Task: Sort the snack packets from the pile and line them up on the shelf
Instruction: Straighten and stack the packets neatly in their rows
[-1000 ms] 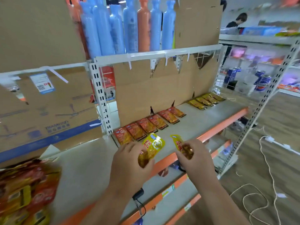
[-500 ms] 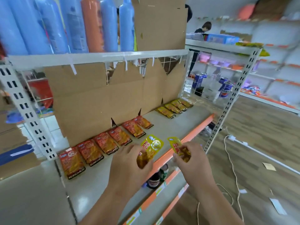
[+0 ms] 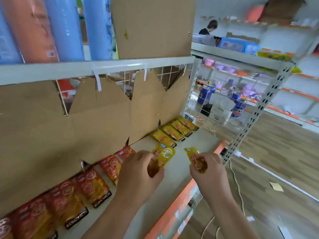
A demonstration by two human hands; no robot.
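Observation:
My left hand (image 3: 138,171) grips a yellow snack packet (image 3: 162,156) by its lower end, above the grey shelf (image 3: 174,171). Another yellow packet (image 3: 194,156) is pinched in my right hand (image 3: 209,171), a little to the right of the first. Several red packets (image 3: 93,186) lie in a row along the cardboard back at the left. A row of several yellow packets (image 3: 174,132) lies at the far right end of the shelf. The snack pile is out of view.
Torn cardboard (image 3: 96,121) backs the shelf. Blue and orange bottles (image 3: 65,28) stand on the shelf above. An orange strip (image 3: 174,211) edges the shelf front. White cables (image 3: 238,185) trail over the wooden floor at right. A person (image 3: 209,27) stands beyond a far shelf.
The view has swung right along the shelf and the pile has left the frame. Both hands, each still holding a yellow packet, have moved closer to the yellow row.

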